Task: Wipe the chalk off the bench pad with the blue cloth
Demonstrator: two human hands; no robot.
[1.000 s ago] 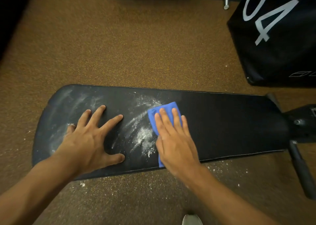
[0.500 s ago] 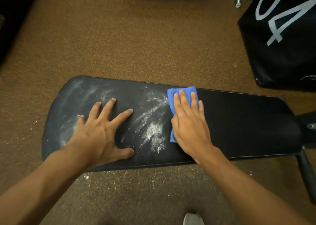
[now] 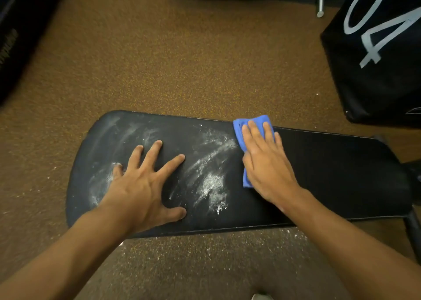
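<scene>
A long black bench pad (image 3: 330,174) lies across the view. White chalk smears (image 3: 211,174) cover its middle, and fainter chalk (image 3: 107,140) marks its left end. My right hand (image 3: 266,165) presses flat on the folded blue cloth (image 3: 239,128) at the pad's far edge, right of the central chalk. The cloth's far corner reaches the pad's rim. My left hand (image 3: 143,185) lies flat on the pad with fingers spread, holding nothing, between the two chalk patches. The pad to the right of the cloth looks dark and chalk-free.
Brown speckled floor (image 3: 182,60) surrounds the bench, with chalk dust (image 3: 205,252) scattered below the near edge. A black box with pale numerals (image 3: 382,49) stands at the far right. A metal leg (image 3: 320,3) and dark equipment sit at the top. The bench frame (image 3: 414,231) juts out at right.
My right hand has slid the blue cloth away from me, from mid-pad to the far edge. The left hand has stayed planted. The camera has shifted a little.
</scene>
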